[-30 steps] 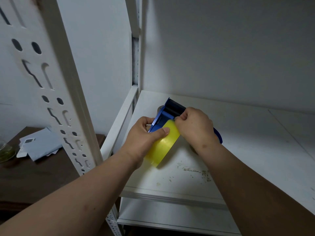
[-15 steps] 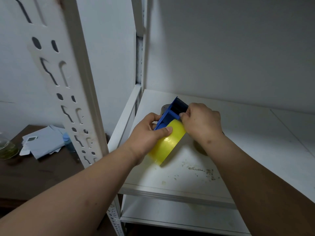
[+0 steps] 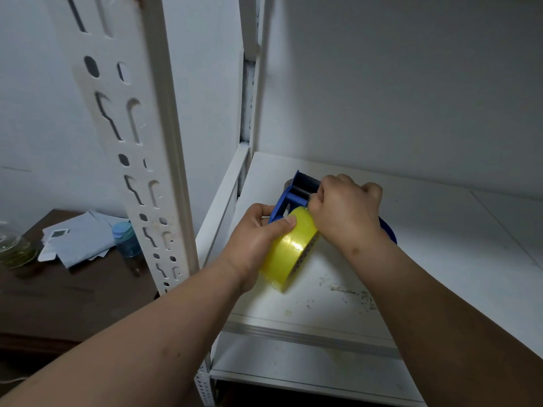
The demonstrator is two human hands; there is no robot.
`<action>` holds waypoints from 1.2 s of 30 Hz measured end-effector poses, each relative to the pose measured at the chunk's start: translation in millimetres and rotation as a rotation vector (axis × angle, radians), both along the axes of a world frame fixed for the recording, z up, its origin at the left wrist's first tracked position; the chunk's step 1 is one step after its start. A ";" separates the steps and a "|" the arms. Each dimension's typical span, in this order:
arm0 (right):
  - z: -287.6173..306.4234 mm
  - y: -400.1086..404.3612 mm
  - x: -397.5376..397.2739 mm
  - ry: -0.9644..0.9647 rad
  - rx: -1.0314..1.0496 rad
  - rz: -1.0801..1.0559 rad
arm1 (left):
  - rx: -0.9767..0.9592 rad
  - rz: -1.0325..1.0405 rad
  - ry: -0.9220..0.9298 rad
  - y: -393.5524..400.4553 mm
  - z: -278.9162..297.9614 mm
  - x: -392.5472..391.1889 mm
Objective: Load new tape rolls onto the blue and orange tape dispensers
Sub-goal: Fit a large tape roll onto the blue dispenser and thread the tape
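A blue tape dispenser [image 3: 289,198] is held above the white shelf [image 3: 426,230], with a yellow tape roll [image 3: 289,249] seated in it. My left hand [image 3: 258,236] grips the roll, thumb across its top edge and fingers round the dispenser's left side. My right hand [image 3: 345,211] is curled at the dispenser's front roller and seems to pinch the tape end there; the fingertips are hidden. The dispenser's blue handle [image 3: 389,232] shows behind my right wrist. No orange dispenser is in view.
A perforated white shelf post [image 3: 141,160] stands close on the left. Beyond it a dark brown table [image 3: 58,298] carries envelopes [image 3: 78,239], a small blue bottle [image 3: 125,239] and a glass jar [image 3: 13,248]. Debris flecks [image 3: 349,293] lie on the shelf. A lower shelf [image 3: 293,365] sits beneath.
The view has swung so the post sits further right and the blue bottle shows. Both hands keep their hold; my right hand has shifted slightly toward the dispenser's front roller.
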State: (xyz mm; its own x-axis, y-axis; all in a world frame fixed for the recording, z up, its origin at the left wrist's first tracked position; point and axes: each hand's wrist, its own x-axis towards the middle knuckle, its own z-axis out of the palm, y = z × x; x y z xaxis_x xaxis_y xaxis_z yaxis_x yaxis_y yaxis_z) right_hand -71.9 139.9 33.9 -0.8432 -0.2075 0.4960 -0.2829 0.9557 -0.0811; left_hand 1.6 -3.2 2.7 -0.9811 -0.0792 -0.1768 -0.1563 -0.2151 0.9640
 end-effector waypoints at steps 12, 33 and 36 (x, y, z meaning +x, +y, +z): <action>18.4 -0.8 -0.9 -0.113 0.161 -0.051 | -0.067 0.023 0.046 2.8 7.8 4.8; 9.4 2.4 13.5 0.366 0.127 0.001 | -0.243 0.063 0.031 16.5 7.9 -2.1; 14.6 4.5 10.0 0.384 0.128 -0.003 | -0.268 0.111 0.014 19.0 10.9 -4.7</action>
